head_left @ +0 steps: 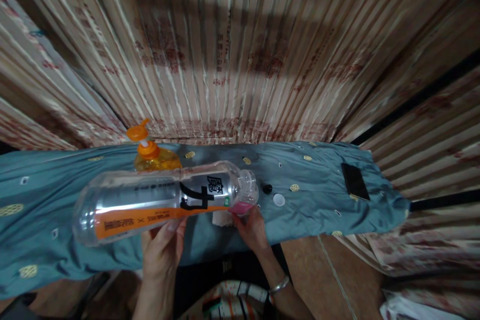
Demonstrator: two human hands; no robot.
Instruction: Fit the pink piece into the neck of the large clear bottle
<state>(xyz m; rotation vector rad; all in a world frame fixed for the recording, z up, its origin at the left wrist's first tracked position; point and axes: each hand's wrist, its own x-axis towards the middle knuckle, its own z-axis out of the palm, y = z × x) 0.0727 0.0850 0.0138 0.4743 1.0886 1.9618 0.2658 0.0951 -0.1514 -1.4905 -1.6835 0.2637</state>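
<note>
My left hand [162, 250] grips a large clear plastic bottle [157, 202] from below and holds it sideways above the table, neck pointing right. The bottle has a silver and orange label with black characters and no cap on. My right hand [251, 227] is closed at the bottle's mouth, its fingers pinched on a small pink thing [242, 207] that I cannot make out. A white cloth or paper [222, 217] lies just under the neck. A silver bangle [279, 285] sits on my right wrist.
A blue patterned cloth [318, 185] covers the table. On it stand a yellow pump bottle with an orange top [152, 152], a small black cap [267, 189], a white cap [278, 200] and a dark phone [354, 181] at the right. Striped curtains [240, 60] hang behind.
</note>
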